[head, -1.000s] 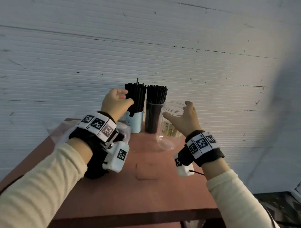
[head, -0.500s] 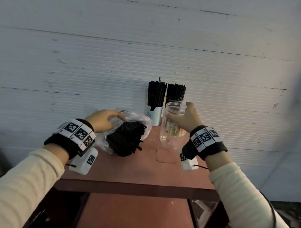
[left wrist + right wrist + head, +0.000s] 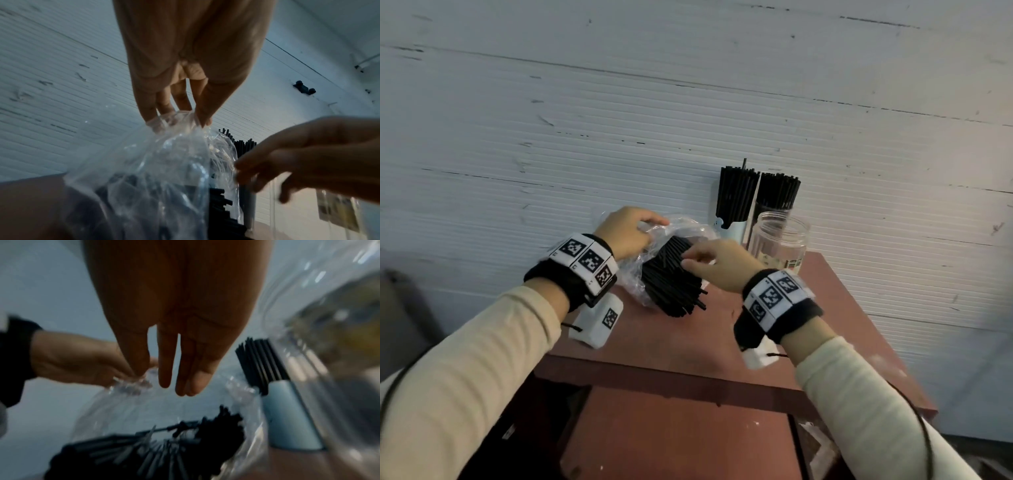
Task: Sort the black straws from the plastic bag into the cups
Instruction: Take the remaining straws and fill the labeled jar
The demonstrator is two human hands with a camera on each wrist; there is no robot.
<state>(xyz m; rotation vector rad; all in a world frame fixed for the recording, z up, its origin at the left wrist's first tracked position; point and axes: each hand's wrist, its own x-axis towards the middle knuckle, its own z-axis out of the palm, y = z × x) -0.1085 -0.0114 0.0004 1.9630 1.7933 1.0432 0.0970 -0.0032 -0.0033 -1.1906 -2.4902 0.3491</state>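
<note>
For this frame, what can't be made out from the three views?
- Right hand fingertips: head view hides them behind the knuckles; right wrist view is blurred, so contact with the straws is unclear.
- Jar label: too small in the head view, smeared in the wrist views.
- Straw count in the bag: crinkled plastic obscures it.

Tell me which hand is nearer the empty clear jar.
Right. The right hand is beside the empty clear jar, over the straws; the left hand pinches the plastic bag farther away.
</note>
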